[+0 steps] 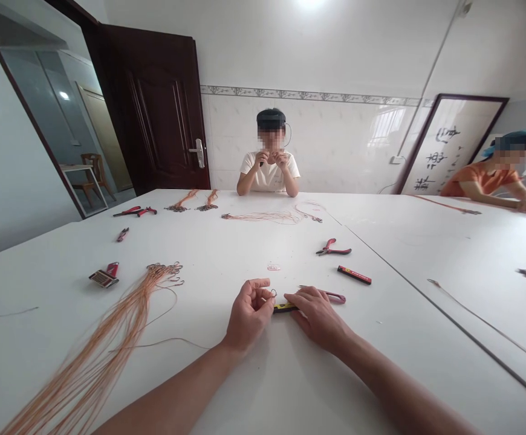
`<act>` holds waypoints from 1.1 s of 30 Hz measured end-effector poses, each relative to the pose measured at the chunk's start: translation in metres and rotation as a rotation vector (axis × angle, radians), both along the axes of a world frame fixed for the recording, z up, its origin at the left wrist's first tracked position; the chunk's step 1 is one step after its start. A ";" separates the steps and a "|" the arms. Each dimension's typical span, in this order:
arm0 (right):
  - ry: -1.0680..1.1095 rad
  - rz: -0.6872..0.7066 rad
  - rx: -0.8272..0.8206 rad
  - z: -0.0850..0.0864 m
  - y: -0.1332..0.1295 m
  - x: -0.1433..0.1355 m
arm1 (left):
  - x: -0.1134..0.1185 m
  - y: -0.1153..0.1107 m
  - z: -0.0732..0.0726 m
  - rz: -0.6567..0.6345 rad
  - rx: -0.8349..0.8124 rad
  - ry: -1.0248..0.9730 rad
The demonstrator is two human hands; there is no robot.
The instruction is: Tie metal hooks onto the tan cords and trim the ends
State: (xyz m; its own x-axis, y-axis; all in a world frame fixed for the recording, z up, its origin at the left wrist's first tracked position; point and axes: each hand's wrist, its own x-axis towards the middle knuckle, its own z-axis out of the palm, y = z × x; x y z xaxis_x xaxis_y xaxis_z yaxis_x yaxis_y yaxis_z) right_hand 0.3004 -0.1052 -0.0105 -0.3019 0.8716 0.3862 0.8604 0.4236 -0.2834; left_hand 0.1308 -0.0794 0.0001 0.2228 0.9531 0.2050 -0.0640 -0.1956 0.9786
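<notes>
Reaching in from the lower edge on two bare forearms, cropped short of the elbows and slanting toward each other over the white bench (245, 402). Turned thumb-side inward at the left hand (250, 311), with index finger stretched out above the curled others. Pinching a small dark hook (274, 293) there between thumb and fingertips, just beside the other hand. Laid palm down at the right hand (315, 308), with fingers pointing leftward over a black-and-yellow stick (283, 308). Apart from each other, as hands, by only a narrow gap. Cannot tell whether gripping that stick or merely pressing on it. Hidden under the right hand: the stick's right part and the middle of a pink-handled tool (336, 297). Hard to make out: the hook's shank, lost among the fingertips. Vanishing behind the left forearm: a thin line (172, 339). Cut off at lower left: a bundle of orange lines (127, 320), too crowded to count.
</notes>
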 end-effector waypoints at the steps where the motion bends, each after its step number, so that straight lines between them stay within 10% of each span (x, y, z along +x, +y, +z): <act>1: -0.005 -0.007 -0.004 -0.001 0.000 -0.001 | 0.000 0.000 0.000 0.004 0.002 0.000; 10: 0.302 -0.234 -0.057 0.005 -0.001 -0.004 | 0.002 -0.002 0.000 -0.022 0.013 0.036; 14: 0.529 -0.111 -0.137 0.012 -0.009 -0.011 | 0.005 -0.009 0.000 -0.063 0.031 0.063; 33: 0.406 -0.029 -0.048 0.011 -0.011 -0.014 | 0.007 -0.015 -0.003 -0.171 0.109 0.165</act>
State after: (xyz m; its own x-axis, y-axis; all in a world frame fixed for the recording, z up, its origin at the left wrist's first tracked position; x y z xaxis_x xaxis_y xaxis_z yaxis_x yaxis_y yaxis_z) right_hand 0.2863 -0.1164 0.0005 -0.1082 0.8976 0.4273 0.6857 0.3786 -0.6216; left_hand 0.1383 -0.0944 -0.0026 0.4175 0.8729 0.2524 0.0532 -0.3008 0.9522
